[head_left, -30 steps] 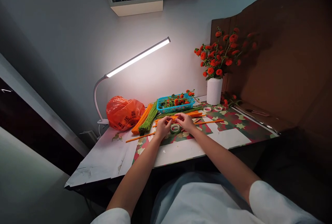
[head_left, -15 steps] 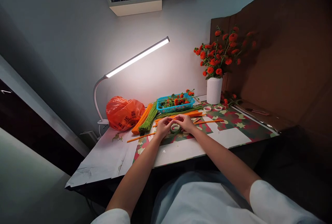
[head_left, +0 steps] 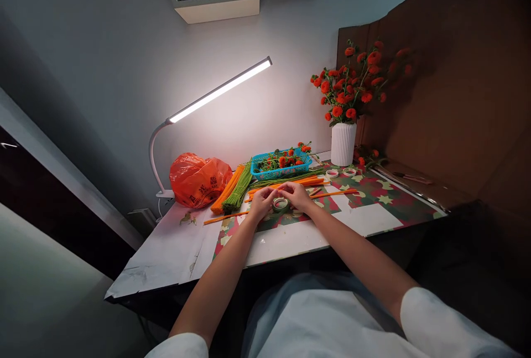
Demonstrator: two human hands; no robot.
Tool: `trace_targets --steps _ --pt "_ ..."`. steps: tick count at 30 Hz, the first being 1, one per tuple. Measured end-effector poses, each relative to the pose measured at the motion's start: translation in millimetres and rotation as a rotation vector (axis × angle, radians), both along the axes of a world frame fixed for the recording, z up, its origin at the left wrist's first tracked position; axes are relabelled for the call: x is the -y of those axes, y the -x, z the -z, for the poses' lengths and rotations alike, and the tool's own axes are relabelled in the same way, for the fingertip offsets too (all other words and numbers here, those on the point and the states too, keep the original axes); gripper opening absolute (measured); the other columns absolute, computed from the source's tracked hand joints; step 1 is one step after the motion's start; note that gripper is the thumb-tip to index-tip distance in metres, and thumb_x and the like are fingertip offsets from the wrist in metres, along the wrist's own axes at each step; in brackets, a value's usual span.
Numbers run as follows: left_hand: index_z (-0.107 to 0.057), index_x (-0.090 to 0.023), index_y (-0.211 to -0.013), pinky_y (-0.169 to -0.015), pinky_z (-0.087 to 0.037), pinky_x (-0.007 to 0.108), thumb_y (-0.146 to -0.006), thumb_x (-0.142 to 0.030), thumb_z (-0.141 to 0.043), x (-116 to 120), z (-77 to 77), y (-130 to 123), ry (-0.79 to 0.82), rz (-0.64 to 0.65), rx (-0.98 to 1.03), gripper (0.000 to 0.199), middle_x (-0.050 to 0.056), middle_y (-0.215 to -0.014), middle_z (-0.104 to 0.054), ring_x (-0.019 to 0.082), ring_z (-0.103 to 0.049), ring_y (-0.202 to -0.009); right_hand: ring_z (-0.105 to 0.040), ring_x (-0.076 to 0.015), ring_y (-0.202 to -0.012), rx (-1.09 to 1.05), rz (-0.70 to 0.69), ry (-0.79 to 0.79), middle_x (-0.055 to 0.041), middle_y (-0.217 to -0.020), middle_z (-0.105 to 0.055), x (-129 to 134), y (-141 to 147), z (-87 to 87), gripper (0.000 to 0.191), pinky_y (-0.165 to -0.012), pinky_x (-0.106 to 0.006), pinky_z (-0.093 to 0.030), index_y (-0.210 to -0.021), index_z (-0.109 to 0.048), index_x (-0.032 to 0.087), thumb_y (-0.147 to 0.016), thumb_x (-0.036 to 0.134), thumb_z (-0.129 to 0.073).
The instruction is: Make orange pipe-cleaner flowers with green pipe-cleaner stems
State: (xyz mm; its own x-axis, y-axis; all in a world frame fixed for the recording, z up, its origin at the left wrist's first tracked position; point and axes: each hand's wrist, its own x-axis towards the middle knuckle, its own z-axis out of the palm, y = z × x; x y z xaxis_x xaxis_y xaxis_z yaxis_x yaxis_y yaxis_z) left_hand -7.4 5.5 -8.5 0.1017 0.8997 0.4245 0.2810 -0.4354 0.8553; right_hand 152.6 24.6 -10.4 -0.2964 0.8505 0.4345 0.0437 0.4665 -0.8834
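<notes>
- Grey wall (head_left: 103,31) fills the back of my remote view, with a shelf (head_left: 219,13) high up and a brown cardboard panel (head_left: 448,87) standing on the right.
- Light reaches me from a lit bar lamp (head_left: 219,90), fixed at the left side of the white table (head_left: 161,258).
- From my end, I see the left hand (head_left: 261,204) and right hand (head_left: 296,196) facing each other over the patterned covering (head_left: 373,197), thumbs and fingers drawn in narrow, fingertips nearly meeting.
- Whatever may sit between those fingertips is too small for me to make out, so I cannot tell what either hand holds.
- Just below the fingertips I find a green tape roll (head_left: 281,210) on the covering.
- Beyond the hands I have loose orange stems (head_left: 309,182); one orange length (head_left: 224,218) runs out to the left of the left hand, and I cannot tell whether it is held.
- Left of these, I see an orange bundle (head_left: 229,189) beside a green bundle (head_left: 236,197), next to an orange plastic bag (head_left: 199,181).
- Farther back, I have a blue basket (head_left: 265,175) of red-orange flowers (head_left: 282,162), and to its right a white ribbed vase (head_left: 343,146) holding a taller bouquet (head_left: 341,98).
</notes>
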Motion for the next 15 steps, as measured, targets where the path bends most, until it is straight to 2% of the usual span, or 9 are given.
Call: trace_targets --steps 7,15 --pt "-0.059 -0.016 -0.072 -0.047 -0.036 0.022 -0.081 -0.045 -0.054 1.3 -0.3 0.3 -0.116 -0.104 -0.094 0.031 -0.003 -0.058 -0.054 0.010 -0.045 -0.050 -0.055 -0.0143 -0.060 0.025 0.032 0.046 -0.0015 -0.067 -0.062 2.0 0.0 -4.9 0.028 -0.050 -0.024 -0.043 -0.077 -0.064 0.017 -0.075 0.044 -0.059" --pt "-0.056 -0.018 -0.075 -0.054 -0.039 0.023 -0.086 -0.034 -0.051 5.2 -3.7 0.8 -0.326 -0.129 -0.332 0.021 -0.001 -0.065 -0.056 0.011 -0.048 -0.056 -0.038 -0.0096 -0.047 0.108 -0.035 0.158 0.0026 -0.051 -0.043 2.4 -4.0 -9.8 0.041 -0.042 -0.023 -0.035 -0.053 -0.050 0.018 -0.076 0.051 -0.049"
